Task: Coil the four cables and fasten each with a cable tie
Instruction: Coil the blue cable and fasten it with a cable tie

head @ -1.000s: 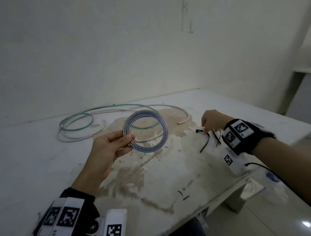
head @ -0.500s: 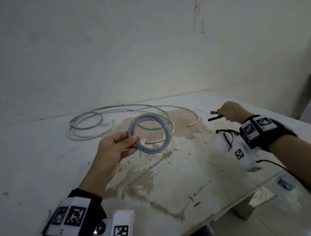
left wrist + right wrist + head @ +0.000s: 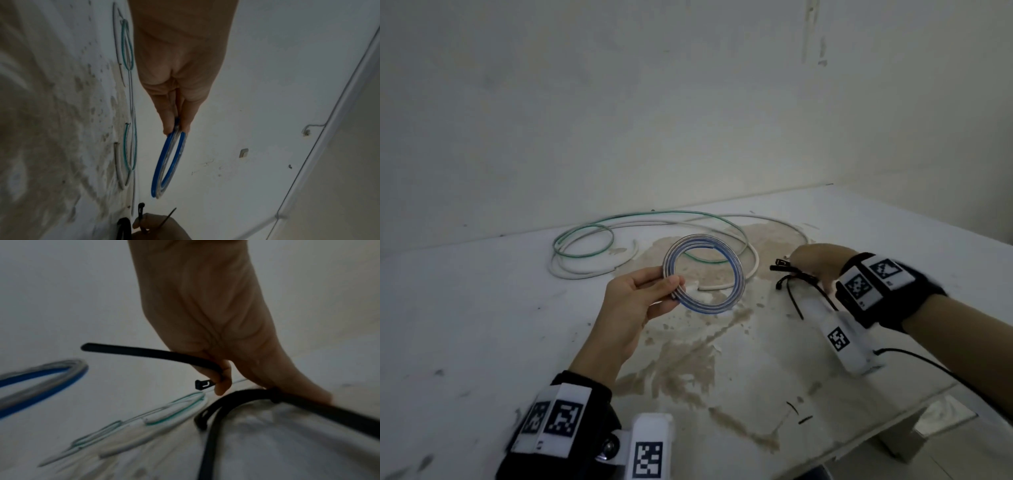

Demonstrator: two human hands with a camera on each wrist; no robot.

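Observation:
My left hand (image 3: 654, 291) pinches a coiled blue-and-grey cable (image 3: 722, 305) and holds it upright above the table; the left wrist view shows the same coil (image 3: 168, 164) edge-on below the fingertips. To its right, my right hand (image 3: 815, 263) grips a black cable tie (image 3: 148, 352) whose head (image 3: 202, 384) sticks out by the fingertips. More black cable ties (image 3: 792, 296) lie on the table under that hand. A loose green cable (image 3: 585, 255) and white cables (image 3: 599, 274) lie uncoiled at the back.
The white table (image 3: 482, 325) has a big brown stain (image 3: 688, 359) in the middle. Two small black bits (image 3: 799, 413) lie near its front edge. A bare wall (image 3: 654, 102) rises right behind the table. The floor shows at the lower right.
My right hand has lifted one black tie off the pile and now brings it leftward toward the coil. The left hand keeps holding the coil in about the same place.

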